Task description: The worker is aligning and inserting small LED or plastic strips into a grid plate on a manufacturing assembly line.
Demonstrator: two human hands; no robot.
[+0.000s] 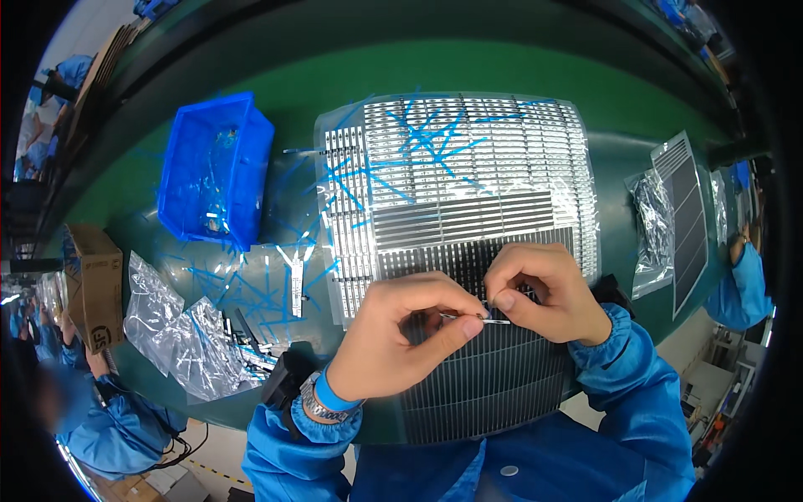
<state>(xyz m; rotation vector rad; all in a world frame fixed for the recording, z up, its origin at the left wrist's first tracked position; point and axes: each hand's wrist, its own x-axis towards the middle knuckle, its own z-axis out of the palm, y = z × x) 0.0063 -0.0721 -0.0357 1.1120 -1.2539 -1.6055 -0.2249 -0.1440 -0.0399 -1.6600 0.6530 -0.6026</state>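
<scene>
My left hand [401, 335] is closed in a pinch on a thin, narrow light-coloured strip [498, 321], held level in front of me. My right hand [548, 293] pinches at the strip's right part, its thumb and forefinger close together. The strip's exact kind is too small to tell. Beneath both hands lies a sheet of dark strips in rows [485, 385], reaching to the table's near edge. Beyond it spreads a large sheet of silvery small parts in rows [468, 167], with thin blue film strips [435, 142] scattered across it.
A blue plastic bin [171, 180] stands at the left on the green table [351, 71]. Clear plastic bags [155, 305] and loose blue strips lie nearer. At the right are another bag [652, 222] and a dark panel [687, 217]. A cardboard box [94, 284] and co-workers' blue sleeves flank the table.
</scene>
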